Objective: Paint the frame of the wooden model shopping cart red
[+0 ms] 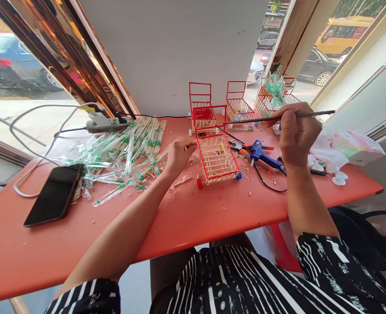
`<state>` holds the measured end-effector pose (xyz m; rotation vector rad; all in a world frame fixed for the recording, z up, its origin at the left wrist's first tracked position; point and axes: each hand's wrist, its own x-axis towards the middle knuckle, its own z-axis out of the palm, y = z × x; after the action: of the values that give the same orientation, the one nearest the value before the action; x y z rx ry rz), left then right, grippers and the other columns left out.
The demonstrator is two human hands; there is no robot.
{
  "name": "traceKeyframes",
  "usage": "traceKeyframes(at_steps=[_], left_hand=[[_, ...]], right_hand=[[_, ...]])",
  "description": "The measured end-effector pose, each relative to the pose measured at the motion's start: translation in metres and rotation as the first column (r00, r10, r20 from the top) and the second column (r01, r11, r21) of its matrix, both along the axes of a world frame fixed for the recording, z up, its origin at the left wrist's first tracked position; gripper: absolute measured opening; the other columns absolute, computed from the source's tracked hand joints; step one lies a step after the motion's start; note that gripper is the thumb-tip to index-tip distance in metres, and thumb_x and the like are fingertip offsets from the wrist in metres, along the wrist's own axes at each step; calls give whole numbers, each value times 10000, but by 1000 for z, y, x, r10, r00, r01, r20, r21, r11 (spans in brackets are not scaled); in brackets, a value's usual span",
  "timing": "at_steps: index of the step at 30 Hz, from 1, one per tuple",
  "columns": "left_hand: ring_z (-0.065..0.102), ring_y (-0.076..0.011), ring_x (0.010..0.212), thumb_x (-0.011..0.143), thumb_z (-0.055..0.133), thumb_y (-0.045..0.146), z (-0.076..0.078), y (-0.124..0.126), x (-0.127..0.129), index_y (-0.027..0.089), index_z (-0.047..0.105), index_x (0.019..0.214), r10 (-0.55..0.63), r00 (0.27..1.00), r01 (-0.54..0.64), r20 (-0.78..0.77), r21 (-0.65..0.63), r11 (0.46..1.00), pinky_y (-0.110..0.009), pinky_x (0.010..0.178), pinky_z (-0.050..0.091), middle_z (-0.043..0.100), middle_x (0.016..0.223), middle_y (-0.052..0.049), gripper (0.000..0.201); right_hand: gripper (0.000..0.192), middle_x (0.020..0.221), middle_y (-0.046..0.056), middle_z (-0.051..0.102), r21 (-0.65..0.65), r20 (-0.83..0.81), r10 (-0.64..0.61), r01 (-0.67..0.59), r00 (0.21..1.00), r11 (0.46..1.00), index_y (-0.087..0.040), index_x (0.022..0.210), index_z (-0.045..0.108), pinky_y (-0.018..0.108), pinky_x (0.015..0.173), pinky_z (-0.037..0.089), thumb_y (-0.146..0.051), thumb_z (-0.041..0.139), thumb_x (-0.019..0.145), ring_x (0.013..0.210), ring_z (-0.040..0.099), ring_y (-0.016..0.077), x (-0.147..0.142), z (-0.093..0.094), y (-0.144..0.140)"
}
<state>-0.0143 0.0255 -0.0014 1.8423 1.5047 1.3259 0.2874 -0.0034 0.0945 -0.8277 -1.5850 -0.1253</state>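
A miniature shopping cart (216, 162) made of wooden sticks stands on the red-orange table (206, 222) in front of me. Its rim and tall handle are red, with one red and one blue wheel at the front. My left hand (180, 155) is at the cart's left side, thumb and fingertips pinched on its rim near the handle. A thin dark paintbrush (255, 120) is in my right hand (294, 131), held level. The brush tip meets the right post of the cart's handle. Behind it, a second red-handled cart (200, 92) is partly hidden.
Plastic-wrapped chopsticks (147, 135) and a phone (54, 194) lie at left, near a power strip (106, 124). At right are a blue glue gun (263, 153), pliers (240, 150) and tissues (353, 144). Further carts (239, 107) stand along the wall. Wood scraps litter the table.
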Motion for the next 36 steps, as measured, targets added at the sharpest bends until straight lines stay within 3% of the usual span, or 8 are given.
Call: traceKeyframes(at_steps=[3,10,20,24,29,36], left_hand=[[685,-190,811,849,656,211,-1,0,-1,192,863,859,5,1000,-5,-8,7,1000,-286,799,513,803,846,-19,208],[698,-198,824,844,657,225,0,0,0,200,858,849,11,1000,-10,-9,6,1000,-292,808,529,808,851,-24,203],[713,-198,842,847,650,187,2,-2,2,192,866,856,-4,1000,4,13,1,1000,-289,848,539,825,894,-31,215],[714,-199,845,843,660,184,3,-2,2,193,864,851,-3,1000,3,12,1,1000,-290,863,545,823,886,-31,204],[723,-207,864,841,656,197,4,-2,2,198,864,855,-3,1000,3,13,-3,1000,-294,863,553,825,890,-29,208],[726,-213,869,836,652,219,3,-2,2,206,859,844,-3,1000,3,7,1,1000,-296,850,561,821,878,-26,207]], right_hand=[[396,725,12,705,-6,-2,26,-26,1000,1000,-264,957,762,384,731,566,-564,535,1081,694,705,184,0,-1,0],[461,722,25,684,-11,-49,-43,42,998,999,-274,905,754,412,748,583,-648,531,1057,704,697,204,2,-3,4],[343,711,-7,682,48,-48,59,-57,997,997,-286,915,755,384,699,530,-541,584,1069,620,627,158,-2,2,0],[383,695,0,673,2,-26,16,-16,1000,1000,-276,937,757,398,720,533,-573,556,1073,644,646,176,-1,1,1],[346,660,-4,622,73,-59,-1,5,998,997,-286,877,771,382,668,516,-548,619,1045,587,573,160,-1,2,3],[333,727,-7,694,72,-105,42,-34,994,997,-289,860,754,372,667,539,-537,636,1047,582,603,152,-3,5,2]])
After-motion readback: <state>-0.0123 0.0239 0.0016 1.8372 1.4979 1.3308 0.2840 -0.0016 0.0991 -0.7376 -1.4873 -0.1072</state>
